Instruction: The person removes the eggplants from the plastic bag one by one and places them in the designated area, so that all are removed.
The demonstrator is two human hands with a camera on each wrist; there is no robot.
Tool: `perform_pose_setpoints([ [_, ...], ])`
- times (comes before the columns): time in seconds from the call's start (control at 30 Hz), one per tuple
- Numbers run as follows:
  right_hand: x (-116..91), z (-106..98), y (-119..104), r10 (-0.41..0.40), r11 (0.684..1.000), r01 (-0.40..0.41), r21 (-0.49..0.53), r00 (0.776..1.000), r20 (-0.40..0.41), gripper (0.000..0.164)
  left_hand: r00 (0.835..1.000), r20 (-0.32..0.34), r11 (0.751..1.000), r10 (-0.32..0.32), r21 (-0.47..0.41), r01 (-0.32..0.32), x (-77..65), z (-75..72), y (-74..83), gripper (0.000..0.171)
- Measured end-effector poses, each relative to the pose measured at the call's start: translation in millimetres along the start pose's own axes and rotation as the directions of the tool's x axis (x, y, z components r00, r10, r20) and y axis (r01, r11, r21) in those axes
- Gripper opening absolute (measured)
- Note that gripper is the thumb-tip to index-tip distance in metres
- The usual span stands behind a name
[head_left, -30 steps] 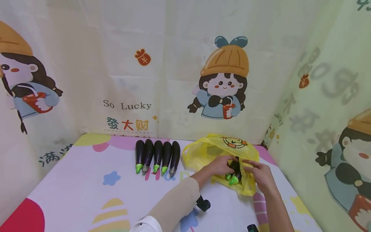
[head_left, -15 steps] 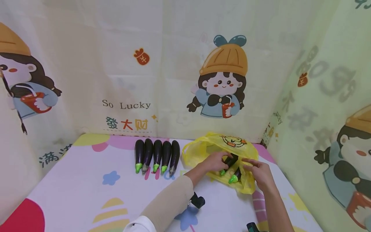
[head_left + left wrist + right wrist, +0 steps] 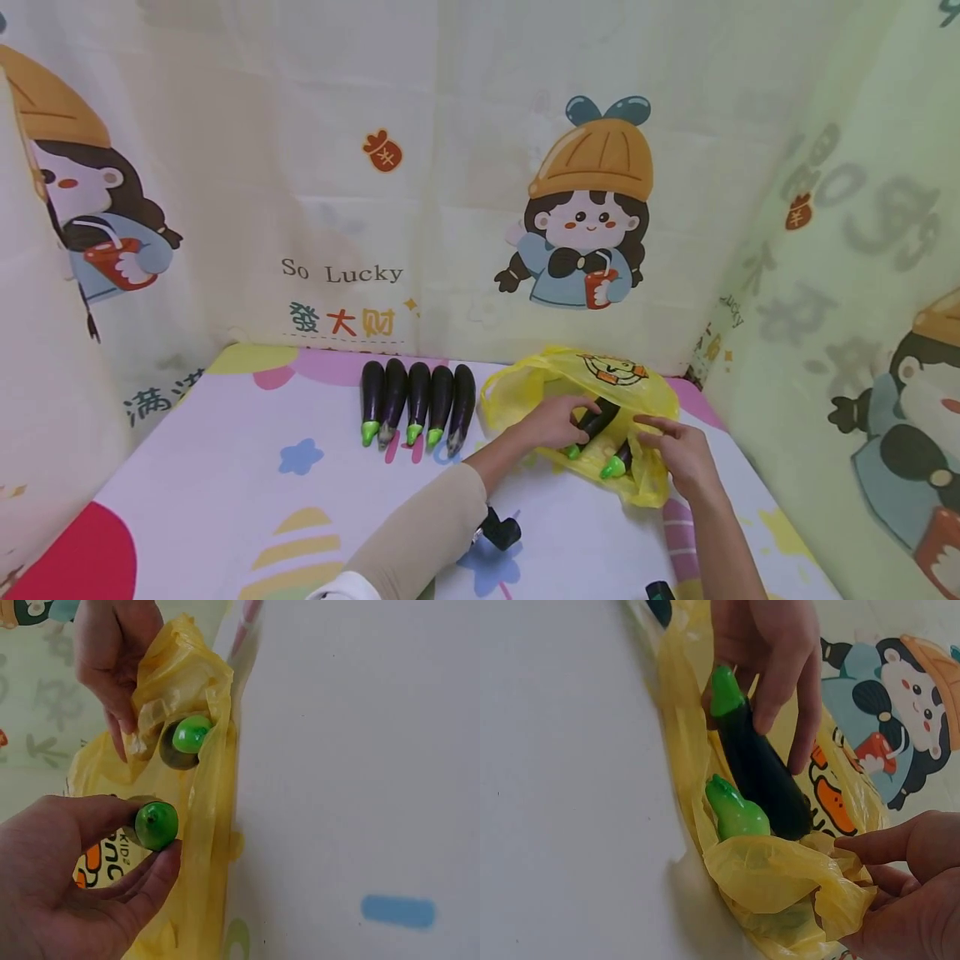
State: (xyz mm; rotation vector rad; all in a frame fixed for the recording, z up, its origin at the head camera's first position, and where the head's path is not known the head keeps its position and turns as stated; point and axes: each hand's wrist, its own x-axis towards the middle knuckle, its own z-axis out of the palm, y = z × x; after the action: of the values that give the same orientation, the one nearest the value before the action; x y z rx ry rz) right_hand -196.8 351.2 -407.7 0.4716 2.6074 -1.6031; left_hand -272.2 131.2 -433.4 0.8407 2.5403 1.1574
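Observation:
The mouth of a yellow plastic bag [image 3: 525, 396] faces me on the table. Inside it, my left hand [image 3: 558, 423] pinches a dark eggplant [image 3: 761, 761] between thumb and fingers, its green stem end [image 3: 156, 825] toward me. A second eggplant [image 3: 621, 461] lies in the bag to the right, mostly covered by yellow film in the right wrist view, where its green stem [image 3: 739, 814] shows. My right hand [image 3: 682, 454] holds the bag's right edge between thumb and fingers.
Several eggplants [image 3: 417, 400] lie side by side in a row left of the bag, stems toward me. A printed cloth wall [image 3: 450, 208] stands behind the table [image 3: 210, 483], with another on the right. A black wrist device [image 3: 498, 529] shows under the left forearm.
The eggplant in my left hand has moved left inside the bag, away from the second one; the two were close together before. My right hand has stayed at the bag's edge.

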Motion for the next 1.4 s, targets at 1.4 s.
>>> perform_pose_setpoints([
  [1.4, -0.2, 1.4, -2.2, 0.023, 1.0, -0.023, -0.009, 1.0, -0.002, 0.047, 0.999, -0.048, 0.991, 0.002, -0.13, -0.008, -117.8, -38.7, -12.1, 0.044],
])
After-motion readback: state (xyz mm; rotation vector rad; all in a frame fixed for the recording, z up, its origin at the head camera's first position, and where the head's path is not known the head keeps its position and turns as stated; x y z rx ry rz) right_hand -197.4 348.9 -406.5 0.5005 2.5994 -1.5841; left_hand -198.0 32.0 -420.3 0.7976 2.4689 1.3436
